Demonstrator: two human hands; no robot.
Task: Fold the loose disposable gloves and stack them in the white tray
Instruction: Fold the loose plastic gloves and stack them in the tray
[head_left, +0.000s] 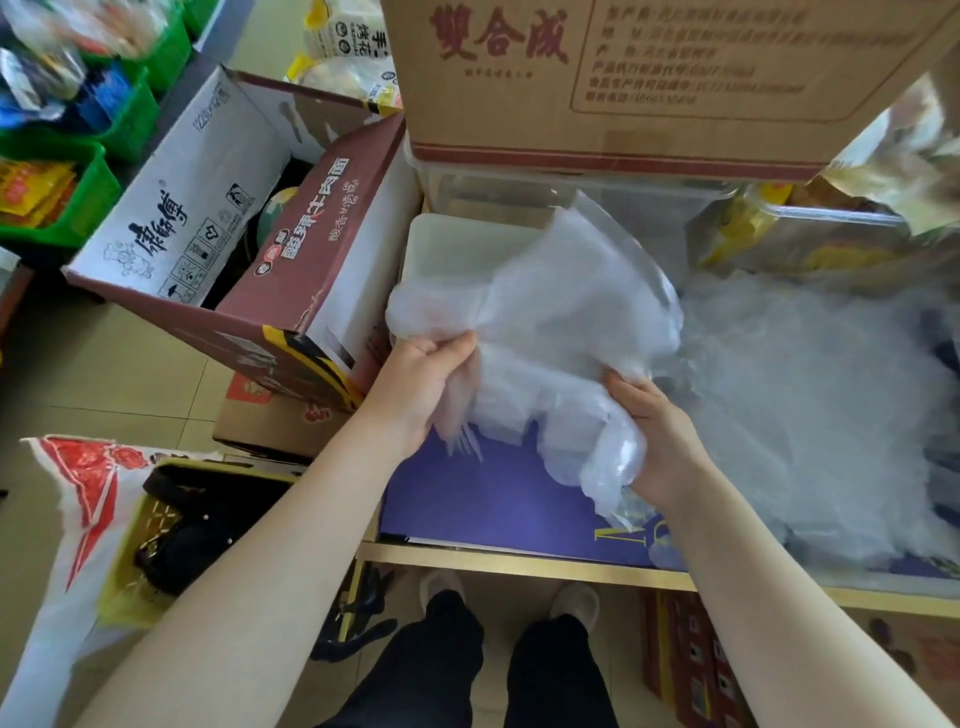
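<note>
Both hands (421, 384) grip gloves (561, 332).

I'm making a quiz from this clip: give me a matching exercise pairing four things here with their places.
Things:
1. white tray
2. loose glove pile
3. bunch of gloves
4. brown carton

Places:
A. held in both hands
B. on top of a clear plastic bin
C. right side of the purple surface
D. behind the held gloves, left of centre

Pairs: 1-D, 2-C, 3-A, 4-B

Gold-edged table (519, 564) under a purple sheet (488, 499), white tray (441, 249), loose glove heap (810, 415), clear tub (498, 182).
</note>
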